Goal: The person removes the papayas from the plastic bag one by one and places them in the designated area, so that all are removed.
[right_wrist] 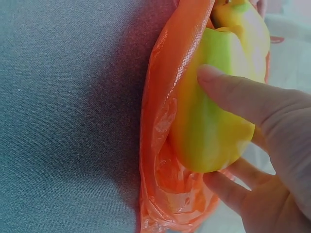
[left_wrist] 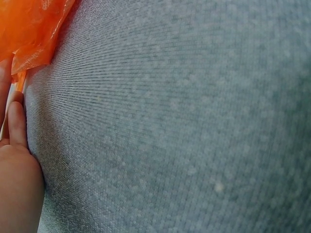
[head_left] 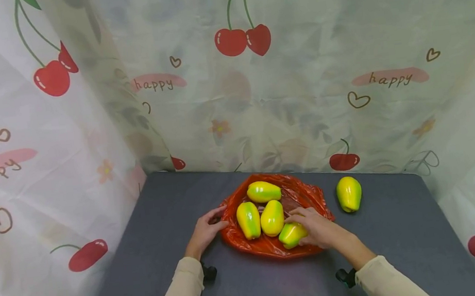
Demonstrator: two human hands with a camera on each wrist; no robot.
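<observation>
An open red plastic bag (head_left: 253, 251) lies on the table with several yellow-green papayas in it. At its left rim is my left hand (head_left: 205, 231), its thumb and fingers on either side of the plastic; the left wrist view catches only part of this hand (left_wrist: 19, 170) beside the orange-looking bag (left_wrist: 34, 29). My right hand (head_left: 319, 228) holds the front right papaya (head_left: 291, 235) inside the bag. Close up in the right wrist view, the thumb lies across that papaya (right_wrist: 204, 126) and the fingers reach round its far side and end.
Another papaya (head_left: 349, 194) stands on the dark grey table (head_left: 147, 285), right of the bag. Behind and at both sides hangs a pale curtain (head_left: 302, 96) printed with cherries. Dark wrist cameras (head_left: 346, 277) sit below both hands.
</observation>
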